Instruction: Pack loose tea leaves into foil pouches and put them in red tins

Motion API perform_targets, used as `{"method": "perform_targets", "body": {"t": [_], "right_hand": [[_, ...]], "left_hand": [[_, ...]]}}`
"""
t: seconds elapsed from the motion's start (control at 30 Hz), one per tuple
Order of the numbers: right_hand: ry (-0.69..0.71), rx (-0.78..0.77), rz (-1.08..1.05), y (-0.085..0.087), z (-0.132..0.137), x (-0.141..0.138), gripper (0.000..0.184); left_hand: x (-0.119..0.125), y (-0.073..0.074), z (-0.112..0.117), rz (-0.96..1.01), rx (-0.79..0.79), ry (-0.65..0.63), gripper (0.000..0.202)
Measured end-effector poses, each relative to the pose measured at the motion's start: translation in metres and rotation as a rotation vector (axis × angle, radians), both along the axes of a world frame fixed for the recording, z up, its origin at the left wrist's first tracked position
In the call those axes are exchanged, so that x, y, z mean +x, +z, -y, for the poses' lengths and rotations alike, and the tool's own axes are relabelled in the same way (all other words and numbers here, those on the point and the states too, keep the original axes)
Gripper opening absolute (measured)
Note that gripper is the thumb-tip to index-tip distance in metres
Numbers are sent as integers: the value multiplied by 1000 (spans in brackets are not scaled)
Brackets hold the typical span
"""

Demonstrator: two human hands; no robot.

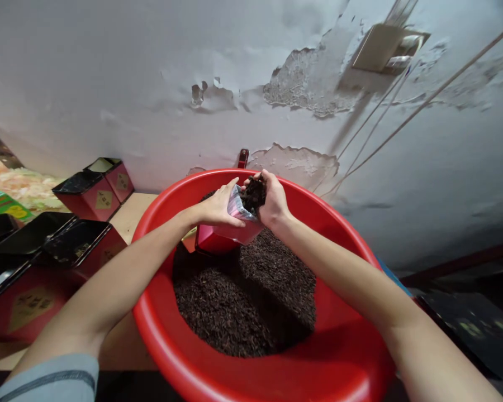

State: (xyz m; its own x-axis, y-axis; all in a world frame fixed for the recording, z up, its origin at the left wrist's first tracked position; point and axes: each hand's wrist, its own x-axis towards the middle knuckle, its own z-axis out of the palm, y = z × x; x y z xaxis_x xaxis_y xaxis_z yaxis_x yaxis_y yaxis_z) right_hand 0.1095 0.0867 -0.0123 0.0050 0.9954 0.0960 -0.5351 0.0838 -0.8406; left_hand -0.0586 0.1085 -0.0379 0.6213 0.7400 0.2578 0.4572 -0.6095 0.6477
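Observation:
A big red plastic basin (343, 357) holds a heap of dark loose tea leaves (243, 296). A red tin box (218, 237) with a silvery foil liner (237, 205) stands tilted in the leaves at the far side. My left hand (218, 206) grips the liner's edge at the box mouth. My right hand (268, 201) is cupped around a handful of tea leaves directly over the box opening.
Several open red tin boxes (88, 192) stand on the wooden table (132, 215) to the left, some with dark liners. A green packet (4, 204) lies at far left. A peeling white wall rises behind, with a socket (385, 50) and cables upper right.

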Motion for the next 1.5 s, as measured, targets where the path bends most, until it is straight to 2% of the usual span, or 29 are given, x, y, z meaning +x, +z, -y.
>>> {"method": "perform_targets", "body": {"t": [0.13,0.23,0.4,0.57,0.7,0.77,0.87,0.93,1.07,1.17,1.3,1.33,1.4,1.47,1.5], "right_hand": [[36,-32,-95,3,8,-1,26],[16,-30,-81,5,10,3,31],[16,-23,130,2,14,8,15],[29,19,290,-1,20,12,25],[93,43,440,-2,17,16,20],[88,113,584,-2,14,18,16],[-33,291,844,-2,9,21,14],[-83,326,938,-3,6,22,9],[-149,372,970,-9,-1,18,24],[-142,449,969,-13,2,15,26],[-135,529,972,-13,18,34,27],[-163,567,974,-16,18,45,27],[-306,590,972,-30,9,70,28],[-417,465,1050,-59,-2,94,30],[-397,357,1125,-77,-5,104,30]], "left_hand": [[-2,-1,0,12,-32,19,143],[-2,1,2,-3,-43,35,142],[-1,5,6,-9,-59,60,143],[-2,4,5,-6,-52,63,141],[-3,2,4,6,-65,80,141],[-4,0,3,6,-72,83,143],[-5,-2,1,14,-78,80,145],[-5,-4,1,36,-64,64,143],[-3,-1,3,51,-28,65,139],[-1,5,5,1,-46,99,140],[-1,8,7,-25,-43,37,142],[-2,8,6,-22,-39,39,143],[-5,6,-2,-51,-37,55,143],[-10,3,-12,-63,-53,58,140],[-12,1,-15,-69,-47,50,140]]}}
